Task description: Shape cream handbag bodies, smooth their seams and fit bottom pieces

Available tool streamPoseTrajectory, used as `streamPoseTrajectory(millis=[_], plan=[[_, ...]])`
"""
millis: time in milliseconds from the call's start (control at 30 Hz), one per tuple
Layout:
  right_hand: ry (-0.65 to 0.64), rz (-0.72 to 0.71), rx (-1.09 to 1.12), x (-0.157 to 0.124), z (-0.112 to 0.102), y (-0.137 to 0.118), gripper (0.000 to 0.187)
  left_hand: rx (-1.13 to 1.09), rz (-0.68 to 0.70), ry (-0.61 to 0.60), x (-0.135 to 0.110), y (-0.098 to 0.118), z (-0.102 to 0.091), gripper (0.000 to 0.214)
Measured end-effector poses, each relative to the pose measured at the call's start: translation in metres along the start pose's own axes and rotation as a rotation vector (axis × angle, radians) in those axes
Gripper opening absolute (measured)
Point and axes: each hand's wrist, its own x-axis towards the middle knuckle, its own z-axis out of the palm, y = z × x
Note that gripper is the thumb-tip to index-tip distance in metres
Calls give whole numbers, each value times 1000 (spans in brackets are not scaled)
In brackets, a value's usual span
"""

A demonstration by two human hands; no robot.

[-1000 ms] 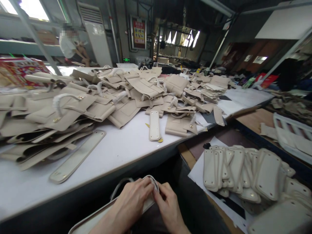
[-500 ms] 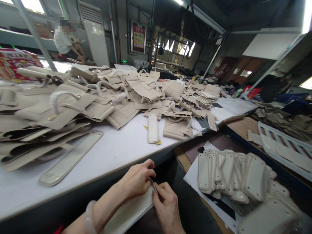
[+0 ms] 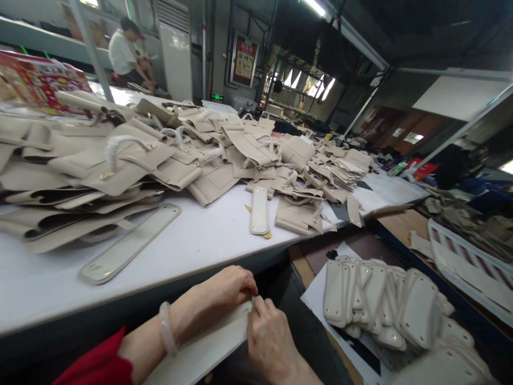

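Note:
Low in the head view, below the table's edge, both my hands grip one end of a long cream leather panel. My left hand, with a pale bangle on its wrist and a red sleeve behind it, has its fingers curled over the panel's top edge. My right hand pinches the same end from the right, fingers pressed together. The two hands touch each other at the panel's tip.
A white table carries a big heap of beige leather bag parts, a long cream strip and a short one. Stacked cream oval pieces lie at the right. A person sits far back.
The camera has tilted and shifted slightly. My hands have closed tighter together on the panel's end, and my left forearm and red sleeve have come into view.

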Motion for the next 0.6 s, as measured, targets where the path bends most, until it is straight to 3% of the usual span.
streamPoseTrajectory(millis=[67,167,333,467,600], plan=[[7,97,282,6,-7,8,21,0,-11,13,-1,-1,2,34],[-29,267,650,18,-13,28,35,-1,-26,30,-2,-2,5,35],[-207,445,966,33,1,50,25,-7,-72,45,-5,-1,4,34],[-278,503,1127,33,10,47,34,-40,-117,45,-7,-3,0,36],[-425,486,1171,37,3,45,43,-77,-123,42,-7,-6,-2,34]])
